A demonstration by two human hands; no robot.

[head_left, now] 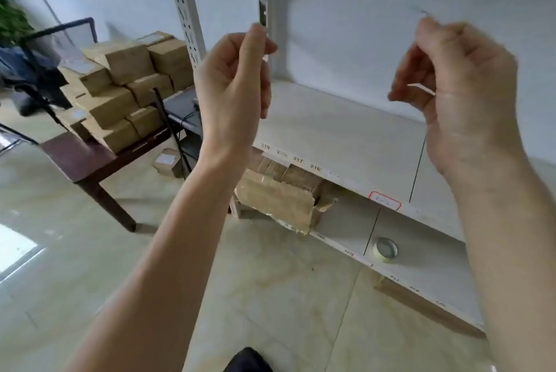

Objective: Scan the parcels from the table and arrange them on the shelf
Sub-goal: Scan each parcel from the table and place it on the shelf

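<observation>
Both my hands are raised in front of the white shelf board (346,136), which carries no parcels. My left hand (237,79) has its fingers curled, thumb and forefinger pinched together on something thin and clear that glints at the fingertips. My right hand (460,91) is curled too, with a thin pale sliver showing between its fingers; blur hides what it is. Brown cardboard parcels (126,85) are stacked on the dark wooden table (81,158) at the left. More taped parcels (279,194) lie on the shelf level below.
Number labels such as 217 run along the shelf's front edge (298,159), with a red-framed label (385,200) further right. A tape roll (385,249) lies on the lower board. One small parcel (167,162) sits on the floor under the table. A perforated upright (183,7) stands left.
</observation>
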